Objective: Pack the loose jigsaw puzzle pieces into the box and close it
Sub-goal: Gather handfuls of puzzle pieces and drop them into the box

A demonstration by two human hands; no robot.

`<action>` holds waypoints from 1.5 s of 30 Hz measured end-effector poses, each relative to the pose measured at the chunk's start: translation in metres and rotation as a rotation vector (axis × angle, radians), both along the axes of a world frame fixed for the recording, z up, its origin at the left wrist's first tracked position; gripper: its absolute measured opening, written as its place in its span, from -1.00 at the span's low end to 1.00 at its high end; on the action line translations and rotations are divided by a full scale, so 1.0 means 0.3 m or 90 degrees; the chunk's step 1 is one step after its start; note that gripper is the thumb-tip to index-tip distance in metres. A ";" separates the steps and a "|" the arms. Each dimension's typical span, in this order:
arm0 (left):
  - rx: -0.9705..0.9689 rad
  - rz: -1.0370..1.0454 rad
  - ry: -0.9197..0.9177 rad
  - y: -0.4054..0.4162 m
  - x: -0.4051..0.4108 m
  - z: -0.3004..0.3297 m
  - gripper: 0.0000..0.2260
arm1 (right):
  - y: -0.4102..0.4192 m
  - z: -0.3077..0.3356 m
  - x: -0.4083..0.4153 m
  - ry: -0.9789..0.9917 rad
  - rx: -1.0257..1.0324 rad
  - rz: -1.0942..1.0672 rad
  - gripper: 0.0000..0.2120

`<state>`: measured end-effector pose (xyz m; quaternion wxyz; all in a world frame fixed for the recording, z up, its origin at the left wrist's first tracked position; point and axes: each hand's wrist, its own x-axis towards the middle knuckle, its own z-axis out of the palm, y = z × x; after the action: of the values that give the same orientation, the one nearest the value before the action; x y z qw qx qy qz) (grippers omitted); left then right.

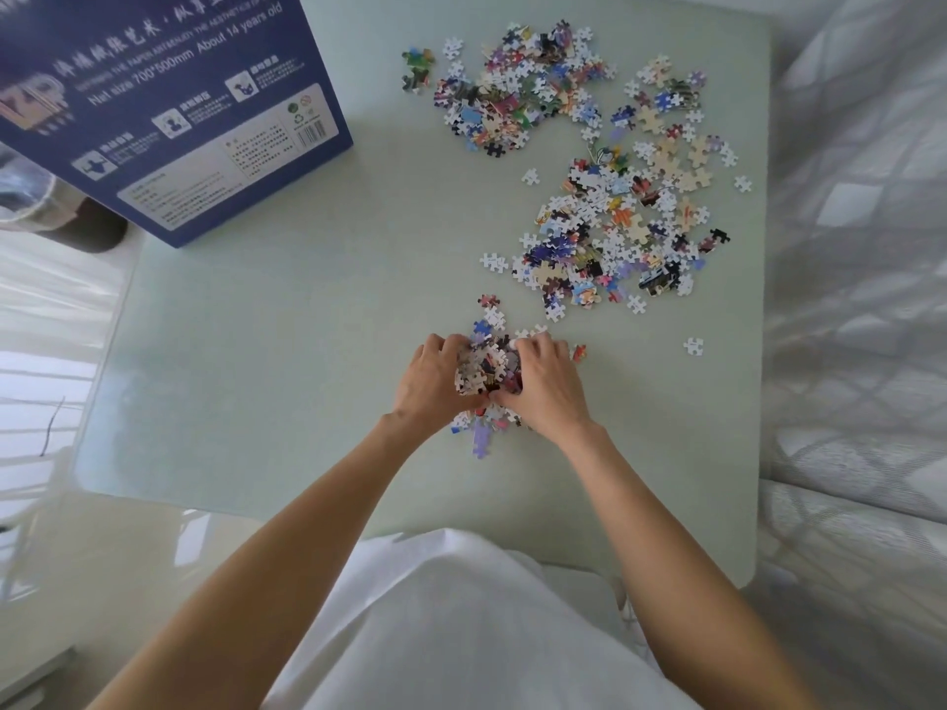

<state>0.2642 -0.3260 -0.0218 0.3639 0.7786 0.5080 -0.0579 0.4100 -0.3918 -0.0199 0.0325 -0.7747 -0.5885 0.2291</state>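
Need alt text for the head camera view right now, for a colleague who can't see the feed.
Seen from above, a person's left hand and right hand cup a heap of jigsaw pieces on a pale green table. Two larger scatters of loose pieces lie farther away to the right. A blue puzzle box stands at the table's far left.

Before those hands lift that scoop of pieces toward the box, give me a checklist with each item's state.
1. Left hand cupping the gathered pieces: ok.
2. Right hand cupping the other side: ok.
3. No stragglers under the wrists: not ok, some pieces lie outside the scoop.
4. Box within reach on the table: ok.
5. Box opening facing up: cannot tell.
6. Remaining piles packed: not ok.
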 end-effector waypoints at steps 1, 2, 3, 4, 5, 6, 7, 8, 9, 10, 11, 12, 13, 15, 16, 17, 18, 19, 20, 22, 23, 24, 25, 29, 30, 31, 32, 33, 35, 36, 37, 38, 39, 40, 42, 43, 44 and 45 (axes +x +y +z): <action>0.003 -0.002 0.000 -0.003 -0.002 -0.001 -0.32 | -0.007 0.001 -0.004 0.004 -0.002 -0.008 -0.34; 0.008 -0.006 0.001 -0.008 -0.004 0.000 -0.35 | -0.012 0.003 -0.011 0.019 -0.004 -0.014 -0.32; 0.010 -0.010 0.005 -0.012 -0.007 0.001 -0.37 | -0.015 0.005 -0.021 0.047 -0.006 -0.021 -0.32; 0.010 -0.012 0.009 -0.014 -0.008 0.002 -0.39 | -0.016 0.007 -0.033 0.081 -0.006 -0.027 -0.32; 0.007 -0.011 0.013 -0.016 -0.012 0.005 -0.40 | -0.018 0.010 -0.046 0.113 -0.004 -0.031 -0.33; 0.003 -0.008 0.014 -0.016 -0.016 0.010 -0.41 | -0.017 0.011 -0.058 0.136 -0.002 -0.031 -0.33; -0.004 -0.008 0.014 -0.015 -0.020 0.013 -0.42 | -0.017 0.010 -0.067 0.148 -0.002 -0.030 -0.32; -0.009 -0.011 0.011 -0.013 -0.023 0.017 -0.44 | -0.016 0.009 -0.074 0.153 -0.004 -0.029 -0.31; -0.011 -0.015 0.009 -0.011 -0.026 0.021 -0.45 | -0.016 0.011 -0.078 0.155 -0.007 -0.030 -0.31; -0.012 -0.023 0.007 -0.007 -0.028 0.026 -0.46 | -0.014 0.013 -0.080 0.157 -0.011 -0.033 -0.31; -0.014 -0.028 0.004 -0.005 -0.031 0.027 -0.48 | -0.013 0.012 -0.080 0.156 -0.017 -0.035 -0.32; -0.016 -0.034 0.002 -0.001 -0.031 0.031 -0.48 | -0.009 0.012 -0.078 0.153 -0.020 -0.038 -0.34; -0.020 -0.041 0.001 0.002 -0.032 0.031 -0.49 | -0.007 0.011 -0.074 0.142 -0.022 -0.037 -0.36; -0.024 -0.053 0.001 0.007 -0.034 0.035 -0.51 | -0.001 0.008 -0.069 0.110 -0.018 -0.029 -0.40; -0.022 -0.058 -0.004 0.015 -0.035 0.036 -0.54 | 0.002 0.006 -0.068 0.099 -0.009 -0.030 -0.43; -0.021 -0.056 -0.014 0.021 -0.037 0.035 -0.58 | 0.004 0.006 -0.071 0.095 0.002 -0.033 -0.46; -0.017 -0.052 -0.026 0.027 -0.040 0.036 -0.63 | 0.006 0.006 -0.076 0.096 0.017 -0.037 -0.50; -0.016 -0.052 -0.036 0.032 -0.040 0.040 -0.68 | 0.007 0.006 -0.084 0.103 0.030 -0.043 -0.52; -0.016 -0.056 -0.044 0.037 -0.040 0.043 -0.74 | 0.010 0.007 -0.092 0.115 0.038 -0.050 -0.51; -0.011 -0.062 -0.060 0.047 -0.046 0.047 -0.84 | 0.019 0.010 -0.109 0.138 0.028 -0.068 -0.44; -0.007 -0.056 -0.068 0.053 -0.054 0.048 -0.88 | 0.026 0.012 -0.118 0.145 0.012 -0.076 -0.43; -0.004 -0.047 -0.075 0.059 -0.063 0.051 -0.89 | 0.032 0.012 -0.122 0.147 -0.003 -0.086 -0.45; -0.006 -0.035 -0.080 0.065 -0.073 0.052 -0.90 | 0.037 0.013 -0.124 0.146 -0.019 -0.097 -0.48; -0.015 0.007 -0.089 0.108 -0.140 0.062 -0.82 | 0.048 0.021 -0.134 0.130 -0.051 -0.109 -0.50; -0.013 0.013 -0.087 0.117 -0.154 0.062 -0.79 | 0.045 0.019 -0.134 0.123 -0.053 -0.110 -0.50; -0.013 0.022 -0.087 0.128 -0.174 0.063 -0.76 | 0.042 0.022 -0.139 0.116 -0.053 -0.115 -0.52; -0.015 0.030 -0.085 0.135 -0.189 0.061 -0.74 | 0.038 0.022 -0.143 0.111 -0.052 -0.127 -0.56; -0.019 0.036 -0.082 0.140 -0.203 0.058 -0.73 | 0.034 0.023 -0.147 0.105 -0.048 -0.142 -0.59; -0.023 0.042 -0.074 0.149 -0.229 0.045 -0.73 | 0.029 0.023 -0.155 0.093 -0.036 -0.163 -0.65; -0.022 0.042 -0.072 0.151 -0.238 0.040 -0.73 | 0.029 0.023 -0.158 0.088 -0.034 -0.167 -0.65; -0.022 0.039 -0.074 0.154 -0.245 0.037 -0.74 | 0.032 0.028 -0.164 0.085 -0.036 -0.170 -0.65; -0.021 0.036 -0.075 0.156 -0.249 0.036 -0.74 | 0.034 0.031 -0.168 0.085 -0.040 -0.174 -0.64; -0.021 0.034 -0.078 0.158 -0.251 0.035 -0.75 | 0.036 0.035 -0.170 0.090 -0.041 -0.180 -0.64; -0.024 0.029 -0.083 0.159 -0.253 0.036 -0.75 | 0.035 0.038 -0.172 0.098 -0.041 -0.193 -0.64; -0.028 0.019 -0.092 0.163 -0.251 0.046 -0.76 | 0.033 0.052 -0.168 0.131 -0.024 -0.227 -0.65; -0.027 0.014 -0.099 0.167 -0.253 0.056 -0.76 | 0.032 0.065 -0.168 0.145 -0.008 -0.246 -0.65; -0.024 0.015 -0.106 0.173 -0.256 0.067 -0.76 | 0.033 0.076 -0.165 0.150 0.007 -0.260 -0.65; -0.021 0.020 -0.115 0.178 -0.259 0.077 -0.75 | 0.034 0.088 -0.158 0.148 0.016 -0.266 -0.65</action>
<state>0.1865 -0.2725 0.0014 0.4218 0.7665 0.4843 0.0104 0.3627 -0.3816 0.0064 0.1566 -0.8473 -0.4109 0.2978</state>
